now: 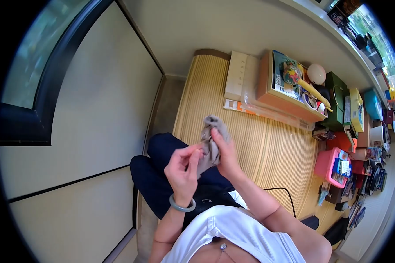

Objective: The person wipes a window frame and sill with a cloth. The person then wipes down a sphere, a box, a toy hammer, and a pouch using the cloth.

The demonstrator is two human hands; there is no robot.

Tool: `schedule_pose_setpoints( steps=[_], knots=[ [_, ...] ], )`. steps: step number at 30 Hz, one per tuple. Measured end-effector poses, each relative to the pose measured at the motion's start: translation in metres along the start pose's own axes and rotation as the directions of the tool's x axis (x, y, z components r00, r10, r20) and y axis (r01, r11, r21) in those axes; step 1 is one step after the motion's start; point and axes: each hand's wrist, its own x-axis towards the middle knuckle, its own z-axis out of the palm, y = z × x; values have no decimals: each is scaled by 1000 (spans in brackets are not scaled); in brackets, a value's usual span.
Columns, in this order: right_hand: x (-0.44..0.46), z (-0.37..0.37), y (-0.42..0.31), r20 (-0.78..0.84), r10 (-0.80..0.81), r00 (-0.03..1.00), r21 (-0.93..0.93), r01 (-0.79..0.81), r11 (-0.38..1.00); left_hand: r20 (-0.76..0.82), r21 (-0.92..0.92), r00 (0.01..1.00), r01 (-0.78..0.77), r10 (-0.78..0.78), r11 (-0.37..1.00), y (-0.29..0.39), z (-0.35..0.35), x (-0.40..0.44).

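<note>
A pale wall (197, 28) closes the room ahead of my grip, and white panels (92, 105) stand to its left; the slatted mat (259, 153) spreads below and to the right of my hands; its left edge runs forward just left of my grip, with a strip of floor (164, 103) between it and the panels; my dark-clad knees (160, 151) sit left of my grip, over that edge; the widest room for moving lies rightward, across the slats to the pink tub (324, 165); ahead and to the right, a peach box (289, 103) and a long white box (235, 74) border the mat; a black cable (286, 192) curves behind and right of my grip; the grey cloth (211, 152) is bunched between my hands, above my lap; my right hand (226, 153) is wrapped around it, thumb pressed on top; my left hand (184, 168) pinches its near side, thumb against fingers.
</note>
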Motion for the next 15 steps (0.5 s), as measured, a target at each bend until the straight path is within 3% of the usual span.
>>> schedule_pose_setpoints(
  steps=[1,2,4,6,8,10,11,12,14,15],
  knots=[
    [0,-2,-4,1,44,999,151,-43,988,-16,255,944,-316,331,914,-11,-4,2],
    [-2,-3,-9,7,89,996,298,-87,951,-16,258,944,-314,329,914,-7,-8,3],
    [-11,-2,-18,62,41,997,292,-57,955,158,611,767,-570,621,549,3,-12,6],
    [-19,1,-21,197,-133,971,16,133,991,157,588,767,-578,622,566,-2,-12,5],
    [-19,6,-22,163,-91,983,22,88,996,169,496,825,-544,539,677,0,-12,6],
    [-16,5,-19,86,-110,990,37,108,994,184,524,856,-502,484,689,9,-11,6],
    [-16,6,-19,72,-111,991,21,110,994,87,328,937,-346,337,879,10,-8,3],
    [-18,8,-17,75,-109,991,22,108,994,30,97,987,-160,158,982,10,-6,2],
    [-20,8,-13,85,-155,984,-1,155,988,30,183,979,-203,201,962,2,-8,1],
    [-20,8,-11,86,-154,984,-1,154,988,14,156,993,-118,118,981,2,-10,1]
  ],
)
